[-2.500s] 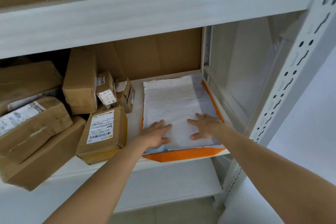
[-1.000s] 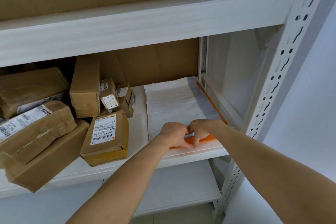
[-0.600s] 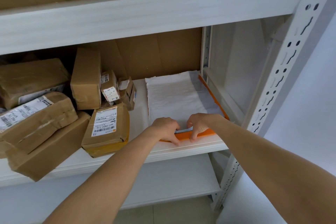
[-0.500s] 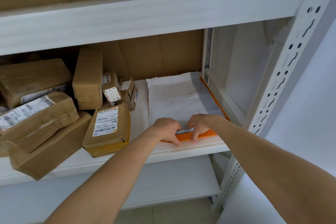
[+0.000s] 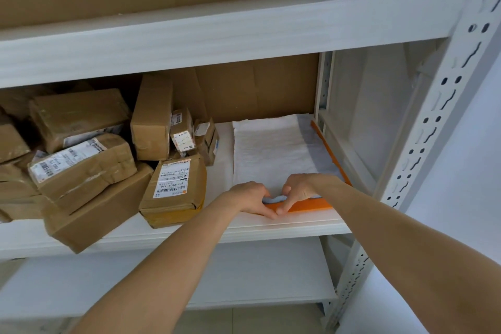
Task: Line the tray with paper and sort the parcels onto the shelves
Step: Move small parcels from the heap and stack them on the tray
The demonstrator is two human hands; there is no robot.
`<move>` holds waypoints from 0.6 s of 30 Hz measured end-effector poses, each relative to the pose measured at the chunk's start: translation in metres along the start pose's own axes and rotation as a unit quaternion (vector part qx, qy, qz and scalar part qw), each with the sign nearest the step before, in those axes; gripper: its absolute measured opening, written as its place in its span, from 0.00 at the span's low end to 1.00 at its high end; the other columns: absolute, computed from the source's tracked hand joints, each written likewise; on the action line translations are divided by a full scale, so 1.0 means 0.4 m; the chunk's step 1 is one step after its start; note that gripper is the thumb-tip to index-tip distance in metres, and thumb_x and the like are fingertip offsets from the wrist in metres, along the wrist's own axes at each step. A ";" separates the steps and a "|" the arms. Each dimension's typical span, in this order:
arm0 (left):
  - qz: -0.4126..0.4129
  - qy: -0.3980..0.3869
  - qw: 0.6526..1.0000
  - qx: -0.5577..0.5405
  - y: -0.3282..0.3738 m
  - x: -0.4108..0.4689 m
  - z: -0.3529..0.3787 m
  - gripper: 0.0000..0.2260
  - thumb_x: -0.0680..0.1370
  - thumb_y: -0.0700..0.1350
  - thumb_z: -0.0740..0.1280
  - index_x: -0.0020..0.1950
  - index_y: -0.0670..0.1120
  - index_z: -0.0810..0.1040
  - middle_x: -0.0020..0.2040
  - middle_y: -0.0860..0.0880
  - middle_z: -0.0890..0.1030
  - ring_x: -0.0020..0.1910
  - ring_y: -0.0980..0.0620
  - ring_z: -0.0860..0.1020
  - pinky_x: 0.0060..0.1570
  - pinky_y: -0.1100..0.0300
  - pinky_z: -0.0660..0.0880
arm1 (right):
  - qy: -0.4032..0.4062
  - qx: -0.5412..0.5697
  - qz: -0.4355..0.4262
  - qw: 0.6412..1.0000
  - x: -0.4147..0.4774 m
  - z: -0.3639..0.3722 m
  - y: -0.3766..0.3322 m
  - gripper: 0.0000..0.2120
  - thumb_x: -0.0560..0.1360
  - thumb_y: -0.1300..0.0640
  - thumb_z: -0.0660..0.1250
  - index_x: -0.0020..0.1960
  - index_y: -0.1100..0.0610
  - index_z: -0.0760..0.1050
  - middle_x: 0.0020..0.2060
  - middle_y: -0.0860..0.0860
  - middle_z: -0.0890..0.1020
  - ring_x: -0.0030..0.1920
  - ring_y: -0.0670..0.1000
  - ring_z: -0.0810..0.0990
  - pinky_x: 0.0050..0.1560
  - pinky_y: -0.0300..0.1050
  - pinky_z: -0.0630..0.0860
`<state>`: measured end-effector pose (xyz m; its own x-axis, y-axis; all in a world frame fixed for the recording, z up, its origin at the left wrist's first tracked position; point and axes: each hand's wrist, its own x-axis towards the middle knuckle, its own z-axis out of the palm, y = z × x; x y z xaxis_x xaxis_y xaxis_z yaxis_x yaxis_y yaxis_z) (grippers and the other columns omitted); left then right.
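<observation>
An orange tray [image 5: 309,205] lies at the right end of the middle shelf [image 5: 298,225], covered by white paper [image 5: 268,152] with a grey sheet [image 5: 314,144] showing along its right side. My left hand [image 5: 250,196] and my right hand [image 5: 296,188] sit side by side at the tray's front rim, fingers curled over the rim and the paper's front edge. Several brown parcels with white labels are piled on the left of the same shelf, the nearest one [image 5: 174,187] just left of my left hand.
A white upper shelf [image 5: 217,32] overhangs the tray. The perforated metal upright [image 5: 433,127] stands at the right. Brown cardboard [image 5: 257,84] backs the shelf. A lower shelf [image 5: 244,279] runs beneath. One large parcel [image 5: 95,214] juts over the middle shelf's front edge.
My hands slid from lying flat on the paper to the tray's front rim, where their fingers curled over the edge. In the last half second they barely moved.
</observation>
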<state>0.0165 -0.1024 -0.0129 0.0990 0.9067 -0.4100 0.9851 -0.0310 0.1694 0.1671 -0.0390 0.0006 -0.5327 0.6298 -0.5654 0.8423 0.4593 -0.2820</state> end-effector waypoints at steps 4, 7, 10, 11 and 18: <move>-0.014 0.075 0.997 0.011 -0.008 -0.033 -0.028 0.16 0.78 0.55 0.63 0.64 0.53 0.76 0.59 0.51 0.78 0.58 0.48 0.76 0.54 0.53 0.76 | 0.044 0.043 -0.042 0.997 0.001 -0.008 -0.034 0.33 0.70 0.34 0.69 0.68 0.52 0.72 0.66 0.48 0.75 0.64 0.51 0.72 0.66 0.48 0.69; -0.029 0.139 0.990 0.022 -0.020 -0.068 -0.049 0.17 0.79 0.49 0.64 0.68 0.51 0.73 0.64 0.49 0.75 0.61 0.48 0.75 0.57 0.54 0.75 | 0.082 0.101 -0.061 0.990 0.003 -0.008 -0.061 0.36 0.72 0.37 0.69 0.74 0.51 0.63 0.71 0.49 0.69 0.69 0.54 0.68 0.68 0.48 0.65; -0.035 0.174 0.984 0.032 -0.035 -0.109 -0.066 0.16 0.79 0.49 0.63 0.68 0.49 0.74 0.64 0.47 0.72 0.61 0.47 0.74 0.55 0.56 0.73 | 0.124 0.146 -0.083 0.978 0.013 -0.014 -0.094 0.38 0.71 0.35 0.69 0.75 0.51 0.61 0.72 0.52 0.67 0.70 0.54 0.68 0.69 0.49 0.67; -0.038 0.188 0.981 0.033 -0.043 -0.122 -0.067 0.16 0.79 0.48 0.63 0.67 0.49 0.74 0.64 0.46 0.72 0.61 0.47 0.74 0.55 0.56 0.73 | 0.139 0.155 -0.084 0.974 0.018 -0.016 -0.107 0.39 0.71 0.34 0.68 0.75 0.51 0.61 0.73 0.52 0.67 0.70 0.54 0.68 0.69 0.50 0.68; -0.035 0.311 0.949 0.032 -0.118 -0.196 -0.075 0.13 0.78 0.42 0.63 0.62 0.49 0.77 0.63 0.50 0.71 0.59 0.50 0.75 0.51 0.57 0.75 | 0.244 0.174 -0.031 0.953 0.055 -0.035 -0.199 0.33 0.76 0.39 0.65 0.76 0.53 0.60 0.73 0.56 0.65 0.70 0.59 0.68 0.68 0.53 0.69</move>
<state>-0.0420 -0.1594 0.0381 -0.0502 0.9800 0.1926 0.9946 0.0316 0.0984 0.0871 -0.0529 0.0216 -0.4846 0.8643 -0.1349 0.7390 0.3220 -0.5917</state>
